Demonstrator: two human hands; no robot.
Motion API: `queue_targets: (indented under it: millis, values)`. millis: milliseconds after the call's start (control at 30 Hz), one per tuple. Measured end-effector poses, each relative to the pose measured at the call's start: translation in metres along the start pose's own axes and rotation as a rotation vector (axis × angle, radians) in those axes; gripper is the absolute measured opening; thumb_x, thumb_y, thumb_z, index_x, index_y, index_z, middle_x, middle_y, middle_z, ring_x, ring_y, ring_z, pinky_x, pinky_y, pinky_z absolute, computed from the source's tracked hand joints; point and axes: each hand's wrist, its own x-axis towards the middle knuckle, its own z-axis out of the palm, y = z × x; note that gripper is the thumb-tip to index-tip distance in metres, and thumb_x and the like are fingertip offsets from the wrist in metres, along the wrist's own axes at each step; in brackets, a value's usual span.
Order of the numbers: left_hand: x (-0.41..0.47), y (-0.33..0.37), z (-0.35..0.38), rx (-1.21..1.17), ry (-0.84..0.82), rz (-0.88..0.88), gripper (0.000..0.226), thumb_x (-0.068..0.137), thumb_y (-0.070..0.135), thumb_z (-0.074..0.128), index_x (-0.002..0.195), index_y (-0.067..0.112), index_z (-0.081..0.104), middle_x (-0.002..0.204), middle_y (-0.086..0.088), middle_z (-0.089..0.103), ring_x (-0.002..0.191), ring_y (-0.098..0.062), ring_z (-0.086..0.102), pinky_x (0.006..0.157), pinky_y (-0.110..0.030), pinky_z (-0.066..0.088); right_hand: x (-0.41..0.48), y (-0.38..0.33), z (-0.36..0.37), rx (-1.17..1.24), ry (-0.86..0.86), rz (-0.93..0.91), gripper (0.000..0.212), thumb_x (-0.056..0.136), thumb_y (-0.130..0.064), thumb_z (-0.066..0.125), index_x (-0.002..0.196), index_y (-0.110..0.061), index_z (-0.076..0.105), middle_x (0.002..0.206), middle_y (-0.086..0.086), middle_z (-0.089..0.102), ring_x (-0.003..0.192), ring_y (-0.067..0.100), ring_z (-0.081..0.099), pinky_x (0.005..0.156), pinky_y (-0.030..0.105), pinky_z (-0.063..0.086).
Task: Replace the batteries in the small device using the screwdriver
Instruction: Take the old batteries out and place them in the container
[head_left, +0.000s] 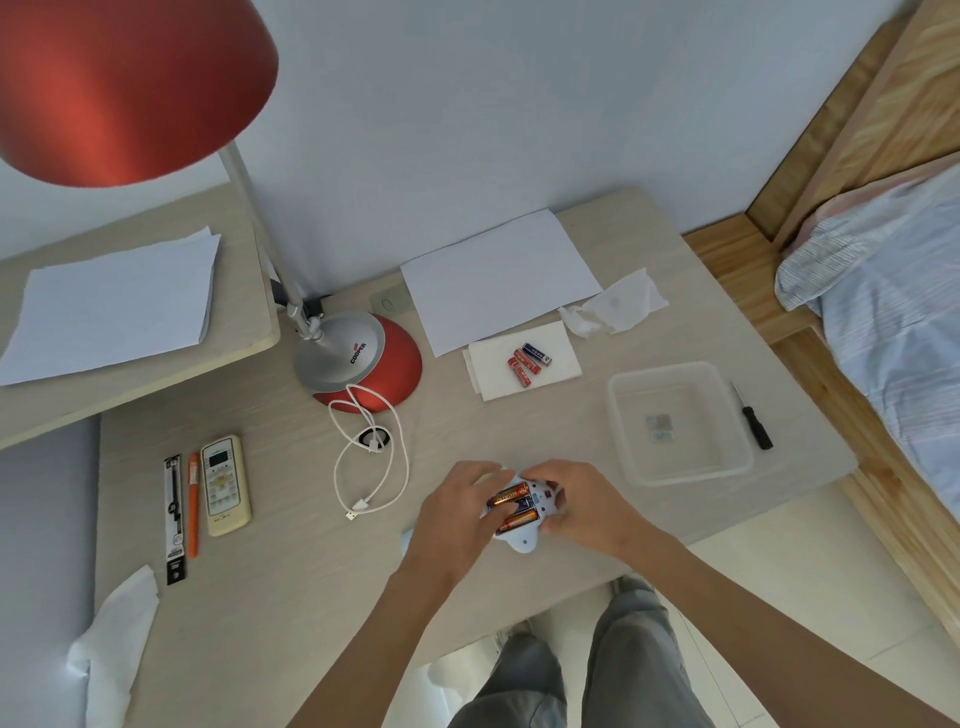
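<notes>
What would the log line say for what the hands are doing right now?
left hand: holds device | right hand: holds device | small device: open, batteries inside | screwdriver: on desk, untouched

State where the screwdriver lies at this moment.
In the head view the screwdriver lies on the desk's right side, just right of the clear plastic tray, untouched by either hand.

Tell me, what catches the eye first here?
The big red lamp looms at top left, its base by the wall. At the desk's near edge, both hands, left and right, hold a small white device with batteries showing. Three loose batteries lie on paper behind, and a screwdriver lies right of a clear tray.
</notes>
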Motion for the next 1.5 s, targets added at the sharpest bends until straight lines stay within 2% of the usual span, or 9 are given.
queue_targets:
  millis: [133, 233, 500, 700, 800, 933, 1033, 1300, 1500]
  values:
    - [0.011, 0.005, 0.008, 0.145, 0.015, 0.116, 0.034, 0.1, 0.031, 0.069, 0.134, 0.027, 0.07, 0.132, 0.005, 0.067, 0.124, -0.015, 0.059, 0.083, -0.029, 0.059, 0.002, -0.002, 0.0, 0.012, 0.009, -0.014, 0.047, 0.076, -0.013, 0.089, 0.119, -0.022, 0.075, 0.11, -0.007, 0.075, 0.094, 0.007, 0.07, 0.084, 0.012, 0.053]
    - [0.014, 0.006, 0.014, 0.188, 0.044, 0.14, 0.028, 0.099, 0.03, 0.072, 0.125, 0.022, 0.074, 0.124, 0.004, 0.068, 0.117, -0.016, 0.061, 0.073, -0.03, 0.062, 0.002, 0.0, 0.003, 0.013, 0.018, -0.016, 0.048, 0.075, -0.015, 0.089, 0.12, -0.022, 0.074, 0.112, -0.007, 0.075, 0.094, 0.005, 0.07, 0.084, 0.009, 0.051]
    - [0.012, -0.002, 0.021, 0.216, 0.058, 0.212, 0.03, 0.091, 0.02, 0.082, 0.12, 0.016, 0.074, 0.121, 0.001, 0.07, 0.112, -0.02, 0.065, 0.064, -0.029, 0.062, 0.0, 0.0, 0.001, 0.031, 0.047, -0.036, 0.044, 0.076, -0.013, 0.088, 0.118, -0.015, 0.075, 0.109, -0.001, 0.076, 0.094, 0.01, 0.071, 0.084, 0.013, 0.054]
    - [0.005, 0.0, 0.013, 0.116, 0.078, 0.24, 0.043, 0.097, 0.036, 0.055, 0.122, 0.007, 0.075, 0.118, -0.007, 0.077, 0.109, -0.025, 0.074, 0.083, -0.039, 0.067, 0.001, 0.002, 0.004, 0.035, 0.053, -0.026, 0.043, 0.079, -0.024, 0.088, 0.12, -0.021, 0.074, 0.111, -0.004, 0.077, 0.096, 0.011, 0.072, 0.089, 0.023, 0.059]
    - [0.005, 0.011, 0.003, 0.02, 0.127, 0.12, 0.05, 0.099, 0.042, 0.05, 0.121, 0.006, 0.076, 0.109, -0.008, 0.08, 0.096, -0.023, 0.079, 0.082, -0.04, 0.068, 0.001, 0.002, 0.005, 0.018, 0.059, -0.005, 0.042, 0.081, -0.024, 0.088, 0.121, -0.022, 0.074, 0.111, -0.004, 0.076, 0.096, 0.011, 0.072, 0.091, 0.027, 0.06]
    - [0.023, 0.016, -0.007, -0.226, 0.147, -0.093, 0.032, 0.106, 0.034, 0.059, 0.124, 0.015, 0.077, 0.118, 0.002, 0.079, 0.104, -0.012, 0.075, 0.097, -0.037, 0.063, -0.001, 0.001, 0.007, 0.024, 0.063, 0.011, 0.037, 0.079, -0.019, 0.084, 0.114, -0.025, 0.073, 0.105, -0.008, 0.075, 0.091, 0.01, 0.071, 0.086, 0.033, 0.061]
    - [0.053, 0.017, -0.013, -0.397, 0.113, -0.184, 0.017, 0.102, 0.023, 0.072, 0.117, 0.022, 0.08, 0.113, 0.015, 0.078, 0.101, -0.002, 0.073, 0.095, -0.038, 0.062, -0.003, 0.002, 0.008, 0.039, 0.073, 0.013, 0.037, 0.082, -0.018, 0.083, 0.117, -0.024, 0.073, 0.107, -0.008, 0.075, 0.093, 0.009, 0.069, 0.087, 0.029, 0.059]
    - [0.145, 0.054, -0.018, -0.462, -0.102, -0.081, 0.024, 0.091, 0.006, 0.083, 0.11, 0.022, 0.084, 0.099, 0.013, 0.08, 0.091, -0.006, 0.074, 0.09, -0.036, 0.064, -0.006, 0.002, 0.015, 0.095, 0.103, 0.033, 0.035, 0.082, -0.021, 0.079, 0.115, -0.027, 0.07, 0.108, -0.009, 0.074, 0.095, 0.01, 0.069, 0.088, 0.03, 0.06]
    - [0.19, 0.101, 0.008, -0.375, -0.205, 0.088, 0.021, 0.09, 0.016, 0.085, 0.108, 0.027, 0.085, 0.102, 0.015, 0.08, 0.095, -0.006, 0.071, 0.092, -0.028, 0.058, -0.006, 0.004, 0.018, 0.094, 0.1, 0.056, 0.031, 0.086, -0.023, 0.078, 0.115, -0.026, 0.068, 0.107, -0.007, 0.073, 0.096, 0.013, 0.068, 0.089, 0.032, 0.061]
